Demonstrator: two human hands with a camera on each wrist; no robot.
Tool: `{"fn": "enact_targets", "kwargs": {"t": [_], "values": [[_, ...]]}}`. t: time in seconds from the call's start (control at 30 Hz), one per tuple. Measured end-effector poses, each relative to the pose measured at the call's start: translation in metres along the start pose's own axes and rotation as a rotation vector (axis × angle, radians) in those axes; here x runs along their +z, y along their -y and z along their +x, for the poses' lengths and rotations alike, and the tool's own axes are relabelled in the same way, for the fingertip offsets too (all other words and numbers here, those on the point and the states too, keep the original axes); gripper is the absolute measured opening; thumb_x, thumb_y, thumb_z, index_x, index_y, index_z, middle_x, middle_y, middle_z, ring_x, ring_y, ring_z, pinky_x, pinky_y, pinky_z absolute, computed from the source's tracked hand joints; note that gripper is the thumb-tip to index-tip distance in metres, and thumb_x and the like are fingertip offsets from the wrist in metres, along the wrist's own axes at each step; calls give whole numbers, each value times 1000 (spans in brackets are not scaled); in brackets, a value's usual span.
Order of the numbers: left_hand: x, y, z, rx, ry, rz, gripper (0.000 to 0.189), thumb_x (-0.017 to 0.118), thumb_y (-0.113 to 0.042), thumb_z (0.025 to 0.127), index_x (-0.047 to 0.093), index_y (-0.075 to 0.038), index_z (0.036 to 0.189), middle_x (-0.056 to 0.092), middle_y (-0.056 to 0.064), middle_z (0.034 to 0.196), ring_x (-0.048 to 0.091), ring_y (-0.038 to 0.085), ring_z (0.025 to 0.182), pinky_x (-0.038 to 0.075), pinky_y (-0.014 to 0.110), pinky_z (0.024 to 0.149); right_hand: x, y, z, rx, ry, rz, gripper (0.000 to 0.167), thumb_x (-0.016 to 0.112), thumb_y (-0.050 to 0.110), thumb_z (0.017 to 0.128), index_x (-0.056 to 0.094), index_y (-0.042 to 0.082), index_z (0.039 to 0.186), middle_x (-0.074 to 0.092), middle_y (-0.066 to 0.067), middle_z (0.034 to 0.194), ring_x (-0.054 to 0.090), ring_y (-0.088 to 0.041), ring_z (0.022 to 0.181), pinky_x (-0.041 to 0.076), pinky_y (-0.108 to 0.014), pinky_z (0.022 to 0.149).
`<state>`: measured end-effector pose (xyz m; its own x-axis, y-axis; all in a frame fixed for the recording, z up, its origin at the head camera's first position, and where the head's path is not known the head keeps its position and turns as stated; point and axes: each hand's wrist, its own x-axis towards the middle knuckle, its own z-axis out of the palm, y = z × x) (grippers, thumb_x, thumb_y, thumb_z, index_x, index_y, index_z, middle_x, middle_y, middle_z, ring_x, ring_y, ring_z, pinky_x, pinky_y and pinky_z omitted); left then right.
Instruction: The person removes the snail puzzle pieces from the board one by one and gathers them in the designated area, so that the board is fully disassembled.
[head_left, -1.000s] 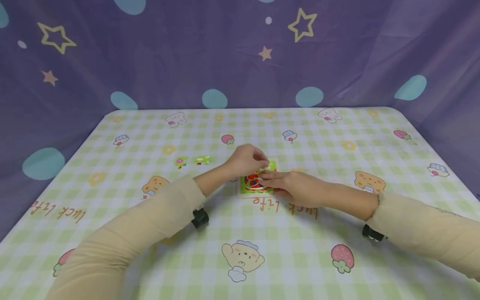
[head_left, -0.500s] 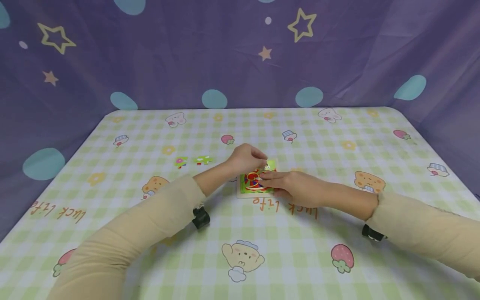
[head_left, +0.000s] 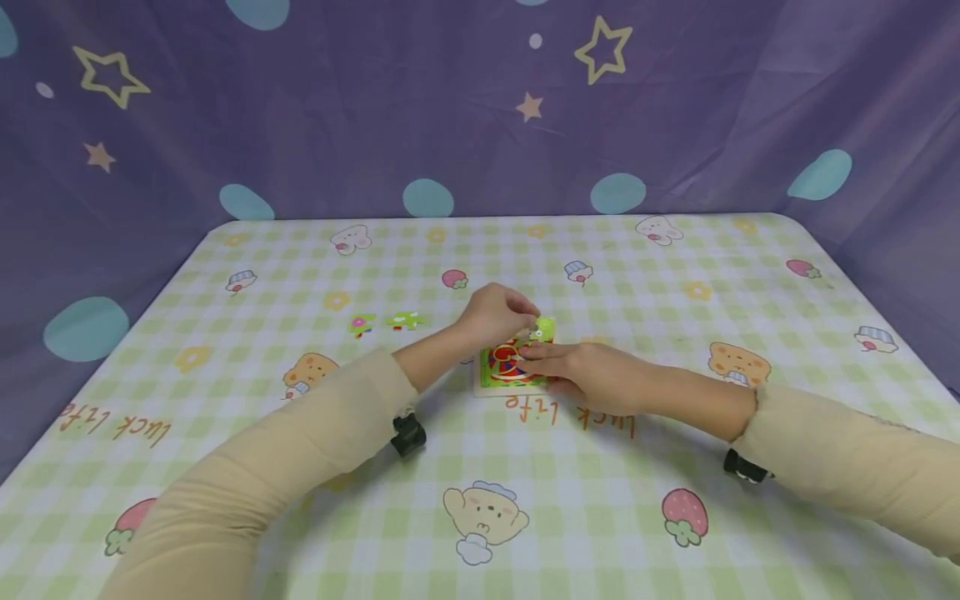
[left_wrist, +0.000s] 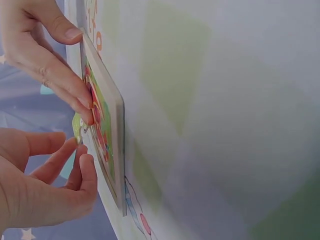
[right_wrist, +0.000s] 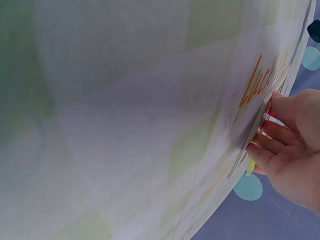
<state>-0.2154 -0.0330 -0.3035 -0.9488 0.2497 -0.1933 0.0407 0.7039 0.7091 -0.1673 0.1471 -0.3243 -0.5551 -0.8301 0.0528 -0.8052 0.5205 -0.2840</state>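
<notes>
A small square jigsaw puzzle (head_left: pixel 504 369) with a red, blue and green picture lies in its pale tray on the table. My left hand (head_left: pixel 493 318) is at its far side, pinching a green puzzle piece (head_left: pixel 545 327) by the fingertips. In the left wrist view that piece (left_wrist: pixel 77 125) stands tilted up from the puzzle's surface, beside the right fingers. The right hand (head_left: pixel 596 377) presses straight fingers flat on the picture from the right, its thumb (left_wrist: pixel 72 34) at the tray's edge. These fingers cover part of the puzzle.
To the left of the puzzle lie two loose pieces, one with a pink flower (head_left: pixel 362 323) and one green and white (head_left: pixel 407 320). A checked cloth with printed cartoons covers the table (head_left: pixel 585 517). Behind it hangs a purple curtain (head_left: pixel 337 108).
The green piece in the left fingers has tilted up and shifted slightly right at the puzzle's far corner. The left hand has moved a little with it; the right hand has stayed put.
</notes>
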Motion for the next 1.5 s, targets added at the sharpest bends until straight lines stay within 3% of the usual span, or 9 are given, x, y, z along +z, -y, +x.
{"fn": "enact_targets", "kwargs": {"t": [0.43, 0.7, 0.9, 1.13, 1.37, 1.5], "values": [[5, 2, 3, -4, -12, -29, 12, 68, -16, 87, 71, -9, 96, 71, 8, 101, 62, 17, 92, 52, 25, 80, 1, 0, 0, -4, 1, 0, 39, 62, 12, 93, 59, 8, 132, 52, -9, 144, 47, -26, 135, 48, -41, 101], [6, 6, 3, 9, -66, -105, 7, 73, -11, 83, 72, -7, 89, 72, 9, 84, 63, 11, 68, 49, 17, 61, 1, 2, 0, 7, 5, -1, 38, 61, 12, 93, 60, 8, 131, 51, -10, 144, 48, -27, 134, 48, -41, 101], [-3, 7, 7, 32, -131, -142, 7, 76, -11, 81, 74, -7, 87, 75, 11, 84, 69, 14, 67, 54, 21, 70, 0, 3, 0, -5, -3, -8, 38, 62, 11, 93, 60, 8, 131, 52, -10, 143, 48, -26, 134, 48, -42, 102], [-20, 7, 6, -3, -95, -226, 10, 75, -8, 82, 73, -3, 91, 75, 15, 89, 74, 27, 83, 58, 26, 72, -1, 3, 0, 4, -6, -6, 39, 62, 11, 93, 59, 10, 132, 53, -9, 143, 47, -25, 135, 47, -42, 103], [-34, 15, 2, -70, -87, -308, 13, 74, -4, 81, 71, 0, 93, 74, 15, 92, 73, 23, 81, 58, 36, 83, 0, 2, 0, 3, -2, 3, 40, 62, 11, 93, 58, 10, 133, 51, -9, 144, 48, -25, 135, 46, -42, 103], [-41, 21, 1, -89, -92, -320, 15, 74, -2, 80, 70, 2, 94, 74, 11, 87, 70, 14, 69, 58, 36, 82, 0, 2, 0, 10, 7, 12, 42, 61, 11, 93, 56, 9, 135, 51, -10, 145, 47, -25, 135, 46, -42, 104]]}}
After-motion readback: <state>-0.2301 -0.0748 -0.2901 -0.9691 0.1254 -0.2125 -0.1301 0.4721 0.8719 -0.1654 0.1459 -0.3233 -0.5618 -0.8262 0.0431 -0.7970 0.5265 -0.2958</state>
